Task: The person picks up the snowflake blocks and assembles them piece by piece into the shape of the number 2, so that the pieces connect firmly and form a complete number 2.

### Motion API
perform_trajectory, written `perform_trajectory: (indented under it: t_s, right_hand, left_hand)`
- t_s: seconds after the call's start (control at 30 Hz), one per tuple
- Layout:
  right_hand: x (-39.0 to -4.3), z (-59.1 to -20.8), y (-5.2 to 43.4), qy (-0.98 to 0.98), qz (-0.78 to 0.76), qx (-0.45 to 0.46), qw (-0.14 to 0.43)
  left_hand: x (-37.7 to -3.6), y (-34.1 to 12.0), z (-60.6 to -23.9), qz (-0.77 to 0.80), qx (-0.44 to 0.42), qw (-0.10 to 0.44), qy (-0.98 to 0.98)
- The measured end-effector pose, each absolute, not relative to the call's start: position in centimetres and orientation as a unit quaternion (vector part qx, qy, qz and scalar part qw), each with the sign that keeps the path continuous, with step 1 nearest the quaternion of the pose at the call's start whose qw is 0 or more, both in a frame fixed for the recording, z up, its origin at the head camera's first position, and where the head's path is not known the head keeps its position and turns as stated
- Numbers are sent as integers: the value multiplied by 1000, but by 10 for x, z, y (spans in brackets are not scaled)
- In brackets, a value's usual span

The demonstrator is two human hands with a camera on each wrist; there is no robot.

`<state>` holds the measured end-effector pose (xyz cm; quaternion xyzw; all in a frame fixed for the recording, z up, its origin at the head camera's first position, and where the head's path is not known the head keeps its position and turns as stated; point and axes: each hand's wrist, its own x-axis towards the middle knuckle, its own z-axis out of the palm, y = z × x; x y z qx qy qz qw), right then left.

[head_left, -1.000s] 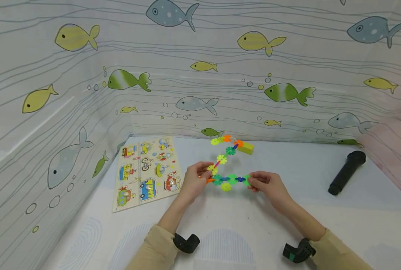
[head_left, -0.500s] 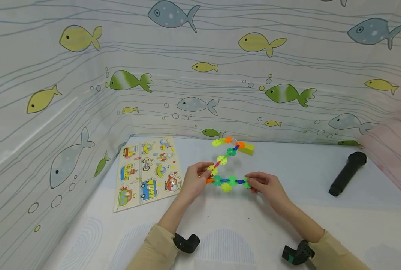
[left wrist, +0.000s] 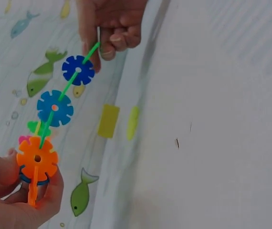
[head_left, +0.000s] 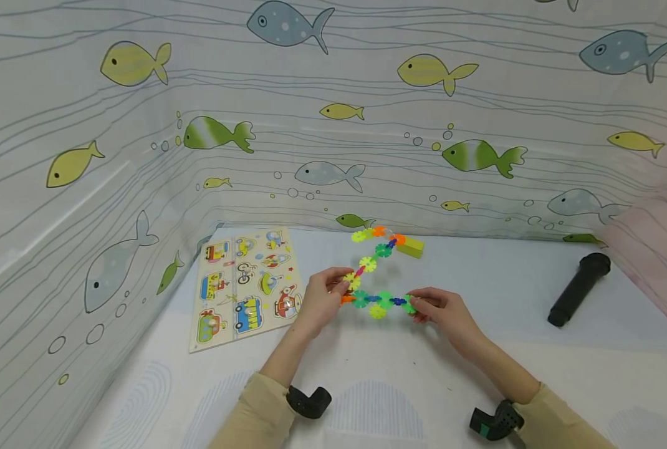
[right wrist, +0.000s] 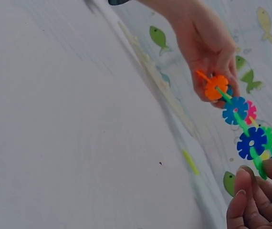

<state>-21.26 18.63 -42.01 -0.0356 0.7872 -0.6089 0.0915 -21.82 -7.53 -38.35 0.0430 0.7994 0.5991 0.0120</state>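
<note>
Head view, from left to right: near the left edge of the tabletop (head_left: 535, 349), a wooden vehicle puzzle board (head_left: 244, 284) lying flat, close to the fish-printed wall (head_left: 86, 156). Just right of it, left hand (head_left: 322, 299) raised above the middle of the tabletop, fingers curled and pinching the orange end of a chain of snowflake discs (head_left: 377, 302); in the left wrist view, thumb and fingers (left wrist: 50, 191) closed round the orange disc (left wrist: 36, 158) at that end. Chain stretched level between both hands, with a further run of yellow, green and orange discs rising from the left hand's end toward the back edge, held off the surface. At the back edge, near the chain's top end, a yellow block (head_left: 410, 247). Right hand (head_left: 442, 310) at the chain's other end, fingertips (right wrist: 245, 191) pinching the green disc (right wrist: 259, 164) there, thumb against forefinger, the other fingers bent. Further right, toward the right edge and well apart from the hands, a black cylinder (head_left: 579, 288) lying on its side.
</note>
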Motion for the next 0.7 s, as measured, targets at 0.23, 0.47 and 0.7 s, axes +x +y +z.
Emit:
perform_trajectory:
  t_s: [0.23, 0.47, 0.7]
  right_hand:
    - [-212, -419, 185, 789, -607, -32, 95]
    - [-212, -419, 186, 780, -617, -41, 98]
    - [-215, -424, 185, 793, -600, -45, 88]
  left_hand:
    - [-219, -77, -380, 599, 35, 18, 800]
    - [-220, -84, -377, 599, 31, 18, 800]
    - [-222, -92, -374, 597, 41, 24, 801]
